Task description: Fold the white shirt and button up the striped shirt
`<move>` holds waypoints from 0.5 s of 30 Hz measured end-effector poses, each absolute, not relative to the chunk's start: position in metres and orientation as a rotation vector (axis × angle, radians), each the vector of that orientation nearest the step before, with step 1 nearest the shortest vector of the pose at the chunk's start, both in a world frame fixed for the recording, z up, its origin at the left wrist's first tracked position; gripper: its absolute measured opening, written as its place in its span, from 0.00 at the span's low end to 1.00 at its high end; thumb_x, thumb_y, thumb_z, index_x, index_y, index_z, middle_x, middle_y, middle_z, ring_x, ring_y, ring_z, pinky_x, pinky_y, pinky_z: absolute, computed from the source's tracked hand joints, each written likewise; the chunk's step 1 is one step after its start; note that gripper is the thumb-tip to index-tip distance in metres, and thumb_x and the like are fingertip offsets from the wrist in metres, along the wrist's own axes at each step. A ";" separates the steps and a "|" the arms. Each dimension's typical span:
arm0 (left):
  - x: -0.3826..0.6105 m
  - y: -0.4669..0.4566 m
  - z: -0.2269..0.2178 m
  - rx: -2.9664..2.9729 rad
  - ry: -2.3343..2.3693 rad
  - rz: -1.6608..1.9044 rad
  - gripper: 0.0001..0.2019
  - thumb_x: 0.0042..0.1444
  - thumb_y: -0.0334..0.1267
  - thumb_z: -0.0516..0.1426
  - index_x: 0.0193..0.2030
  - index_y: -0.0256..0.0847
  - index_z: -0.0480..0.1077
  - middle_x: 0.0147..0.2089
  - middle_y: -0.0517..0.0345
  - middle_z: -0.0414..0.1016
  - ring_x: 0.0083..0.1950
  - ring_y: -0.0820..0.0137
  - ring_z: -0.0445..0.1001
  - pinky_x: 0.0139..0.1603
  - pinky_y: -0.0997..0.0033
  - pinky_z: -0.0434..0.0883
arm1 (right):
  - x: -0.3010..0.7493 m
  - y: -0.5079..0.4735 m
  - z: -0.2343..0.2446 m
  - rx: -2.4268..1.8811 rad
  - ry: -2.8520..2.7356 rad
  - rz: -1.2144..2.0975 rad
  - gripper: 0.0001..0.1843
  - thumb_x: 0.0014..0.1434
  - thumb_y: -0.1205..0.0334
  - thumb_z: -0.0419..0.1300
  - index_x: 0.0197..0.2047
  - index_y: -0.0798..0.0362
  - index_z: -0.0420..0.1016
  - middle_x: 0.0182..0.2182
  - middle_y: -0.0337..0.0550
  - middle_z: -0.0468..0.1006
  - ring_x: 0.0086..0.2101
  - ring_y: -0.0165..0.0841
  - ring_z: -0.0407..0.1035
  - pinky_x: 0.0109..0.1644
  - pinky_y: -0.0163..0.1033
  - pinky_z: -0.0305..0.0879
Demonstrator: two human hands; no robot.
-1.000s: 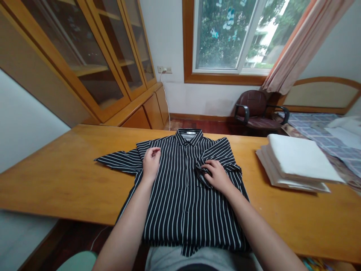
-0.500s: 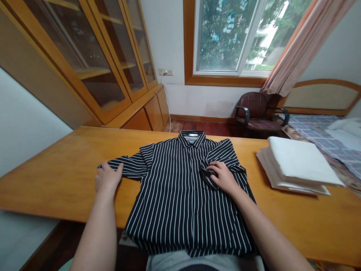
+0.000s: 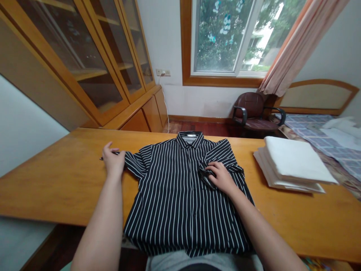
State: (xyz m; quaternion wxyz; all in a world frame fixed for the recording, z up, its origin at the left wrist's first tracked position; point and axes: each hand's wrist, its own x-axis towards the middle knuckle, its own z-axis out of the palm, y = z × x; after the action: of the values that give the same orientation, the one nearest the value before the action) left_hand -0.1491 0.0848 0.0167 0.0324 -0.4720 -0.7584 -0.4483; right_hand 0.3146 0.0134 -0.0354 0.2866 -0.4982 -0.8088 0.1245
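A black shirt with white stripes [image 3: 172, 188] lies front up on the wooden table [image 3: 56, 177], its collar at the far edge and its hem hanging over the near edge. My left hand [image 3: 113, 160] is closed on the end of the sleeve on the left, lifting it a little off the tabletop. The sleeve on the right is folded inward over the chest. On its bunched cuff rests my right hand [image 3: 221, 176], fingers curled around the cloth.
A stack of white padded sheets or folders [image 3: 299, 162] sits on the table's right side. Beyond the table are a glass-door cabinet [image 3: 109, 67], a brown armchair [image 3: 251, 111] and a bed [image 3: 307, 128]. A white cord [image 3: 166, 98] hangs from a wall socket.
My left hand has closed on the left sleeve's end and raised it slightly, moving a little inward; the sleeve is now narrower and bunched. My right hand stays on the folded cuff.
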 end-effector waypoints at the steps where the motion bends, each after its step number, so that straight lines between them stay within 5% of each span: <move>1: -0.137 0.085 0.027 -1.513 -2.177 -1.396 0.28 0.53 0.30 0.57 0.62 0.30 0.60 0.43 0.52 0.69 0.52 0.61 0.69 0.61 0.56 0.66 | 0.314 0.013 -0.035 -1.331 -2.161 0.334 0.18 0.55 0.71 0.59 0.47 0.47 0.77 0.49 0.45 0.74 0.50 0.42 0.65 0.57 0.52 0.65; 5: -0.073 0.073 0.055 -2.149 -1.624 -1.296 0.23 0.56 0.27 0.55 0.60 0.39 0.65 0.44 0.54 0.67 0.48 0.64 0.69 0.58 0.60 0.68 | 0.314 0.012 -0.034 -1.340 -2.153 0.343 0.18 0.55 0.72 0.59 0.47 0.47 0.77 0.48 0.45 0.74 0.50 0.42 0.65 0.57 0.51 0.64; 9: -0.004 0.041 0.048 -2.878 -1.125 -0.861 0.29 0.55 0.22 0.52 0.63 0.47 0.63 0.50 0.53 0.69 0.53 0.63 0.69 0.58 0.58 0.69 | 0.315 0.012 -0.034 -1.347 -2.151 0.357 0.18 0.55 0.72 0.58 0.47 0.48 0.77 0.49 0.45 0.74 0.51 0.42 0.64 0.57 0.51 0.64; 15: 0.042 0.001 0.019 -3.161 -0.745 -0.619 0.24 0.55 0.26 0.54 0.58 0.45 0.69 0.59 0.50 0.70 0.57 0.60 0.70 0.57 0.55 0.70 | 0.315 0.014 -0.036 -1.327 -2.150 0.332 0.18 0.54 0.72 0.59 0.47 0.48 0.78 0.49 0.46 0.74 0.51 0.42 0.64 0.58 0.51 0.63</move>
State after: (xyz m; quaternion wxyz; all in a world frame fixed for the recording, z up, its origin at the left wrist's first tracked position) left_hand 0.0418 0.0010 0.0187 -0.0822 -0.9529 -0.2247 -0.1865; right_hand 0.3151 0.0141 -0.0363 0.2924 -0.4979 -0.8069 0.1247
